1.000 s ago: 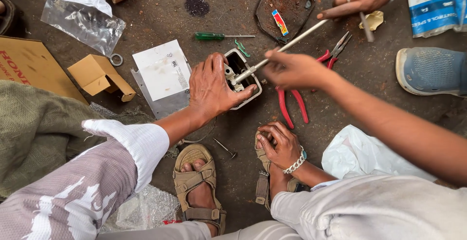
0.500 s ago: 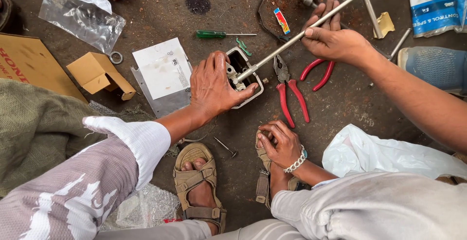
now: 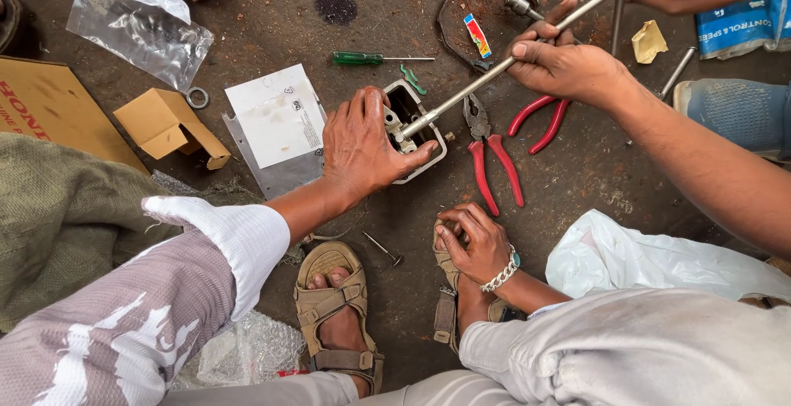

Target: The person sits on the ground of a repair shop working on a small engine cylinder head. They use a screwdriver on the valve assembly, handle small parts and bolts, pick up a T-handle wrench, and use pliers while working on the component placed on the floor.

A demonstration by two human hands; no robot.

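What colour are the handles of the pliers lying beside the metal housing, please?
Red; the pliers show clearly in the head view.

Small boxy metal engine part (image 3: pixel 416 130), pale rim, dark hollow inside, lay on the dirt ground (image 3: pixel 272 23) near the middle, partly covered by the left hand. Long silver rod (image 3: pixel 503 64) stuck into its opening, slanted up toward the ground's far right corner.

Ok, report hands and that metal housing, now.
Left hand pressed on metal housing. Right hand idle on sandal. Another person's hand holds rod entering housing.
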